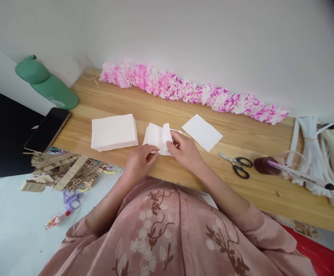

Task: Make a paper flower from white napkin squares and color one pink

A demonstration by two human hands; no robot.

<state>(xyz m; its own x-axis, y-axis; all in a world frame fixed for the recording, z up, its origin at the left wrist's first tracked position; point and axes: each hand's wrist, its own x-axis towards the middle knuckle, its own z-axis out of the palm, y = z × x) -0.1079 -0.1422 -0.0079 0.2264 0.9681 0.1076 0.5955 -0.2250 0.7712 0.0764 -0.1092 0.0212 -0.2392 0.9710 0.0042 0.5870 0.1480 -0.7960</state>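
Note:
A thin white paper sheet (154, 134) lies partly folded on the table in front of me, with one narrow flap standing up. My left hand (140, 160) pinches its near edge between thumb and fingertips. On the other side my right hand (185, 148) grips the raised flap, thumb in front and fingers curled behind. A thick stack of white paper (113, 132) is left of my hands. To the right lies a flat white sheet (203, 132), apart from my right hand. Scissors (237, 165) with black handles rest slightly open beyond my right forearm.
A row of pink-and-white ruffled paper (167, 85) runs along the wall. A green bottle (50, 86) and a phone (48, 129) occupy the left end. At right stand a cup of dark red liquid (266, 165) and bundled white strips (310, 153). Cardboard scraps (69, 168) lie below the left edge.

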